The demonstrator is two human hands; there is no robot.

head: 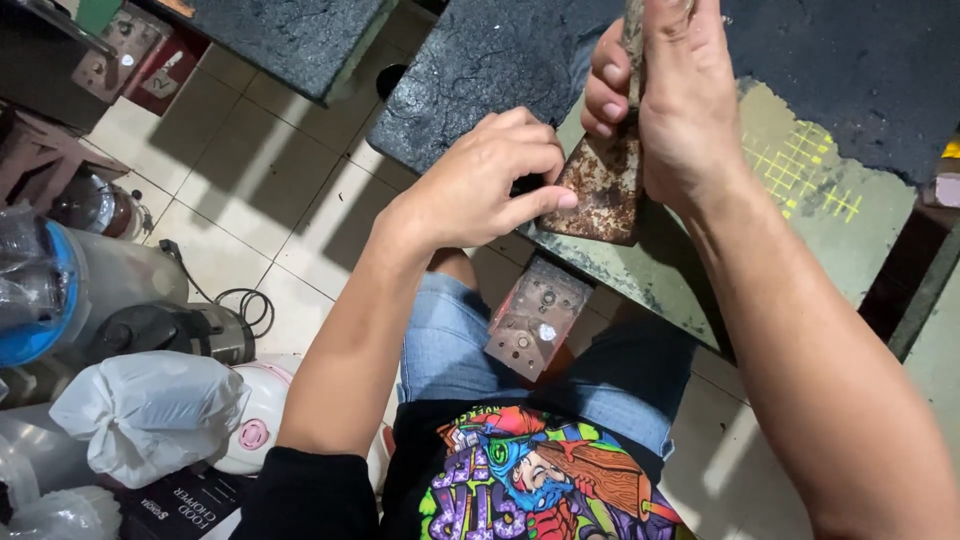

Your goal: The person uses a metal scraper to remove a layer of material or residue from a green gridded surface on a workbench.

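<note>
My right hand point(672, 95) grips the handle of a rusty flat-bladed scraper point(602, 190), blade pointing down toward me over the edge of a dark worktable point(480, 70). My left hand point(485, 180) rests at the blade's left side, thumb touching the rusty blade, fingers curled over the table's edge. A small dark object under the left fingers is mostly hidden. Below the hands, a small square metal plate with holes point(535, 318) lies on my lap, on blue denim shorts.
The worktable has a worn green patch with a yellow grid point(815, 175). A second dark table point(290, 40) stands at the upper left. Gas cylinders, a white plastic bag point(150, 410), a pink-white appliance and a cable crowd the tiled floor at left.
</note>
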